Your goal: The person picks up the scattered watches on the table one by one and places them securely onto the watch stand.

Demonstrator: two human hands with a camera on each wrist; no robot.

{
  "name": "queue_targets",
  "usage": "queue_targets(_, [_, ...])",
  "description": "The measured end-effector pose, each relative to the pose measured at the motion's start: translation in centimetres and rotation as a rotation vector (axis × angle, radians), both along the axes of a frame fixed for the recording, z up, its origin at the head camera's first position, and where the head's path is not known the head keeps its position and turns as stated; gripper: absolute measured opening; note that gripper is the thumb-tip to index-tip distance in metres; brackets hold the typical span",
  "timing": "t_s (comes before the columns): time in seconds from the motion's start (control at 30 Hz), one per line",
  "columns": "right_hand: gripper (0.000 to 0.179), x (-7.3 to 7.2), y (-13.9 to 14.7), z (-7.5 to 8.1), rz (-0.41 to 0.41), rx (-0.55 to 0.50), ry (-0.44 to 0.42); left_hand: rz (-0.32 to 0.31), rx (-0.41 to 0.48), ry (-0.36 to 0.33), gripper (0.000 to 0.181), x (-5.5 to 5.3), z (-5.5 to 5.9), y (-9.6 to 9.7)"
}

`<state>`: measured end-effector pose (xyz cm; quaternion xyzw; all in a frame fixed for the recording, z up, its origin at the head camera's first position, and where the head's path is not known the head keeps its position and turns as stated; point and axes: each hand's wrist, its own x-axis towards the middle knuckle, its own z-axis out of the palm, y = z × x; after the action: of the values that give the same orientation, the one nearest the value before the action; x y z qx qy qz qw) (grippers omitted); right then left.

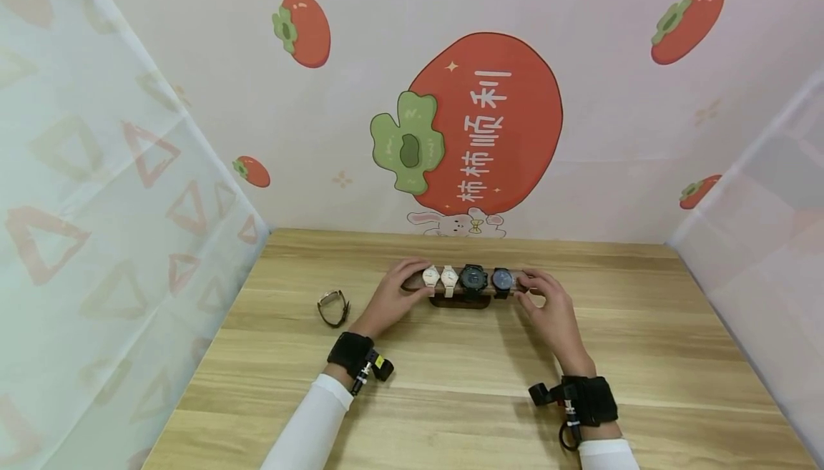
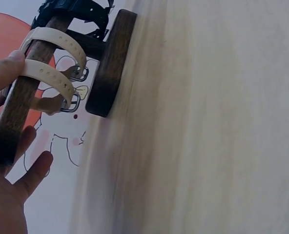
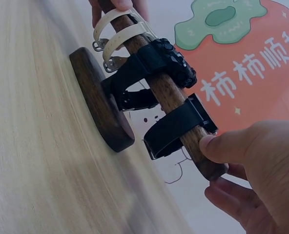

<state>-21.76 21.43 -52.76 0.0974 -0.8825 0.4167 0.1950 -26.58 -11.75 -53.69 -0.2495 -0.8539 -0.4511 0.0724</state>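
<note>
A dark wooden watch stand (image 1: 460,302) has a raised bar (image 3: 166,90) over a wide base (image 2: 113,63). Side by side along the bar hang two watches with cream straps, one white-faced watch (image 1: 430,276) at the left end and another white watch (image 1: 449,278) beside it. To their right are a bulky black watch (image 1: 473,278) and a blue-faced watch (image 1: 503,280) on a black strap. My left hand (image 1: 394,298) holds the bar's left end, thumb against it by the outer cream strap. With thumb and fingers, my right hand (image 1: 550,309) pinches the right end.
On the wooden table (image 1: 444,413), a separate dark-strapped watch (image 1: 332,309) lies left of my left hand. A patterned back wall (image 1: 611,134) rises just behind the stand. Side walls close off the left (image 1: 116,241) and right.
</note>
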Motion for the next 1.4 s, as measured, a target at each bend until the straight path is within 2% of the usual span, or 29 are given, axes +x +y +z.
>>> queue_targets(0.2, [0.029,0.0,0.1,0.1,0.006,0.013,0.008,0.014,-0.054,-0.030,0.062,0.2,0.5,-0.2])
queue_targets(0.4, [0.036,0.1,0.2,0.2,0.020,0.035,-0.007,0.031,-0.113,-0.053,0.065,0.8,1.4,-1.1])
queue_targets(0.53, [0.037,0.2,0.2,0.2,0.024,0.050,-0.003,0.035,-0.149,-0.020,0.060,1.3,2.0,-2.1])
queue_targets(0.67, [0.038,0.3,0.3,0.1,0.023,0.064,0.000,0.042,-0.172,0.046,0.055,1.7,2.2,-3.2])
queue_targets(1.03, [0.039,0.2,0.6,0.2,0.020,0.078,-0.008,0.104,-0.158,0.171,0.041,2.7,2.9,-5.9])
queue_targets(1.2, [0.040,0.3,0.6,0.3,0.024,0.078,-0.015,0.141,-0.169,0.202,0.035,2.9,2.7,-7.3])
queue_targets(1.4, [0.040,0.3,0.6,0.1,0.036,0.086,-0.033,0.187,-0.183,0.259,0.037,3.4,1.9,-9.3])
